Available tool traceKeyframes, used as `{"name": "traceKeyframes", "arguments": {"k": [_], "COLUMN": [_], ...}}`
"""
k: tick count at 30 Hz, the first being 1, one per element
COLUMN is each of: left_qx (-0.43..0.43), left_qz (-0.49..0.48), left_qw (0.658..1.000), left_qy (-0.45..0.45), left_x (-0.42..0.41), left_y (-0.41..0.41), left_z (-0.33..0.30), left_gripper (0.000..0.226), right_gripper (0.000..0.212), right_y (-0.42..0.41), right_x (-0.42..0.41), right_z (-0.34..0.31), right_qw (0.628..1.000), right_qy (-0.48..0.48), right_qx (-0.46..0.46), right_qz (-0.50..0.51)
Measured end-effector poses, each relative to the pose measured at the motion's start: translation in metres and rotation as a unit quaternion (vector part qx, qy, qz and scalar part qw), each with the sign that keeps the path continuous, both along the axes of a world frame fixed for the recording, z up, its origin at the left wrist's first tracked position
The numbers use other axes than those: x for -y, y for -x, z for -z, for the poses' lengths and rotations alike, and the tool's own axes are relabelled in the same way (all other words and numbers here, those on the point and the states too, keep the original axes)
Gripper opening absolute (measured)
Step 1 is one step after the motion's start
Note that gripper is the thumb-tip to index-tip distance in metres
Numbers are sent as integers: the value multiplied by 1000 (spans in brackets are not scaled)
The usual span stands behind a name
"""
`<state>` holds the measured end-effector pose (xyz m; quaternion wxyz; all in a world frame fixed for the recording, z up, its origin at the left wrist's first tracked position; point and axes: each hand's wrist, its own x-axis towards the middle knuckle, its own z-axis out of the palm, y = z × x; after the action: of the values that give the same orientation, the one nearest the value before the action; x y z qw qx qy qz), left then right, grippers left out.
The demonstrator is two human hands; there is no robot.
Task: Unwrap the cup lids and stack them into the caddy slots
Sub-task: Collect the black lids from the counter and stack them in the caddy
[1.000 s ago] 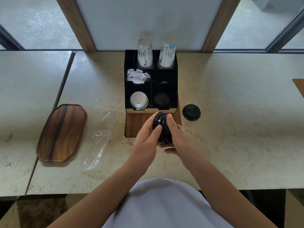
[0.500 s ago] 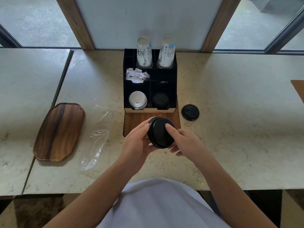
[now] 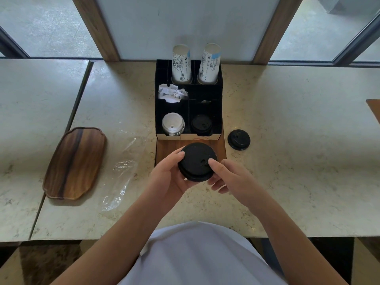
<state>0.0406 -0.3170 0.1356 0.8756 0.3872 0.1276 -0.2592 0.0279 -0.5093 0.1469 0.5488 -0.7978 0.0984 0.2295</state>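
Note:
A stack of black cup lids [image 3: 196, 161] is held top-up just in front of the black caddy [image 3: 219, 95]. My left hand [image 3: 168, 176] cups the stack from the left and below, fingers curled round its rim. My right hand [image 3: 228, 175] holds it from the right, thumb pressed on the top lid. In the caddy's front row, the left slot holds white lids [image 3: 173, 124] and the right slot holds black lids [image 3: 201, 124]. One loose black lid [image 3: 238, 139] lies on the counter to the caddy's right. An empty clear plastic wrapper [image 3: 123, 171] lies to the left.
Two sleeves of paper cups [image 3: 182, 63] stand in the caddy's back slots, and crumpled white paper [image 3: 172, 93] fills a middle slot. The caddy sits on a wooden board [image 3: 166, 146]. A wooden tray [image 3: 75, 162] lies at the left, across a counter seam.
The lid stack, held on edge a second ago, has been turned flat with its top facing up. Both hands stay on it in front of the caddy.

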Motion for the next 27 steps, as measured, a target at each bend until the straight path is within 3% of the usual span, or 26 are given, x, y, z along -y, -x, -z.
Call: {"name": "traceKeyframes", "arguments": {"k": [10,13,15,17,19,21,24,27], "left_qx": [24,28,25,26,33,43,22,-13], "left_qz": [24,18,12,15,27,49,59,56], "left_qw": [999,999,999,998,996,993,994,998], "left_qy": [42,-2,-39,-57,-80,-97,-92,6], "left_x": [0,0,-1,0,1,2,4,0], "left_y": [0,0,0,0,1,0,-2,-4], "left_z": [-6,-4,-4,-4,-6,-9,-13,-18], "left_gripper": [41,40,37,35,33,34,38,40], "right_gripper": [26,26,31,51,83,99,96,92], "right_y": [7,7,7,5,4,-1,-9,-15], "right_x": [2,3,6,8,10,10,9,8], "right_z": [0,2,4,3,3,2,0,-2], "right_qw": [993,996,998,996,986,958,931,946], "right_qy": [-122,-92,-59,-43,16,95,150,141], "right_qx": [-3,11,35,73,153,223,251,244], "right_qz": [9,12,15,-1,-65,-156,-217,-161]}}
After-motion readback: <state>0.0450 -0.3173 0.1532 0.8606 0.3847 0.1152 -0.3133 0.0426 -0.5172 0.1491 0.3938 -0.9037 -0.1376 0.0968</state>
